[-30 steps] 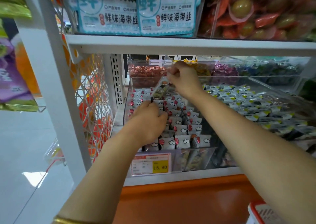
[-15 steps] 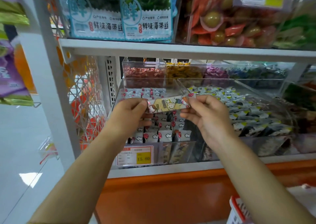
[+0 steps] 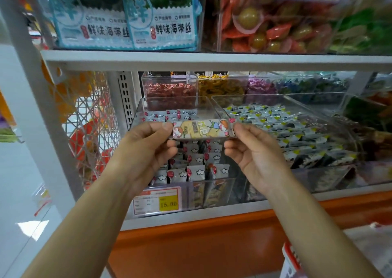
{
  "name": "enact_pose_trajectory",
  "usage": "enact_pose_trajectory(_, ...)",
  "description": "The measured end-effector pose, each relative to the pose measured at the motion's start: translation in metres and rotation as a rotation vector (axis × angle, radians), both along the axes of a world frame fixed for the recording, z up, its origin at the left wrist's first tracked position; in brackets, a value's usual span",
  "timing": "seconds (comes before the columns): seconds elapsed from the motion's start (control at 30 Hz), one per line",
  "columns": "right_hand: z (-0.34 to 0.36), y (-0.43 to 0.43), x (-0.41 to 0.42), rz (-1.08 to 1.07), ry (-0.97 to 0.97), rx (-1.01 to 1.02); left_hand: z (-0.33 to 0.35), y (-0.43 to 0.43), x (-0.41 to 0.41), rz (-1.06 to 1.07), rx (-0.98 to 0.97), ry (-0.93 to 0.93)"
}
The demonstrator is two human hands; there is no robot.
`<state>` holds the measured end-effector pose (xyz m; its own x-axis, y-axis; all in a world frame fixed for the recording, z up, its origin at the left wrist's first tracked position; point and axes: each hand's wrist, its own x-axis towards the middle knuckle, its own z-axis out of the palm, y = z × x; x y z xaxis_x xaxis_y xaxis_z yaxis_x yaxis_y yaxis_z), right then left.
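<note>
Snack packet [image 3: 201, 129] held level in front of the middle shelf, just above the clear bin [image 3: 139, 113] of small cloud-printed sachets [image 3: 196, 171]. The left hand [image 3: 146, 148] pinches the packet's end at 9 o'clock, with the thumb [image 3: 164, 126] on the top edge and the curled fingers beneath. The right hand [image 3: 254, 152] pinches the opposite end at 3 o'clock in the same way, thumb above and fingers tucked under. Both grips are closed tight on the wrapper, with only the sealed ends between thumb and fingers. The packet's cartoon-printed face is turned toward the person. It touches nothing but the two hands.

At 6 o'clock from the packet, a price tag [image 3: 158, 201] with a yellow panel sits on the bin's front wall. At 3 o'clock, a neighbouring bin [image 3: 331, 116] holds dark triangular sachets. At 12 o'clock, the upper shelf board [image 3: 212, 60] carries blue seaweed packs [image 3: 127, 23]. A red-rimmed basket [image 3: 289, 254] shows at 5 o'clock, near the floor.
</note>
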<state>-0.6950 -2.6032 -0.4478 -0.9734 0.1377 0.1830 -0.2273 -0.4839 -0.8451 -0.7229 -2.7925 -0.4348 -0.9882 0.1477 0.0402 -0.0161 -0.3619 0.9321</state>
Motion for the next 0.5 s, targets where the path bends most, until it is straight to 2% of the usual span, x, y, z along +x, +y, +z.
enact_pose_trajectory(0.13, -0.003, 0.001, -0.003, -0.049, 0.060, 0.119, 0.002, -0.004, 0.000, -0.044, -0.017, 0.092)
enact_pose_trajectory(0.27, -0.006, -0.004, -0.003, -0.158, 0.159, 0.362, 0.002, -0.010, 0.001, -0.041, -0.158, 0.186)
enact_pose_trajectory(0.37, -0.007, -0.007, -0.004, -0.220, 0.217, 0.487, 0.004, -0.013, 0.003, -0.078, -0.214, 0.183)
enact_pose_trajectory(0.5, -0.009, -0.011, -0.003, -0.151, 0.249, 0.565, 0.002, -0.010, 0.007, -0.023, -0.462, 0.295)
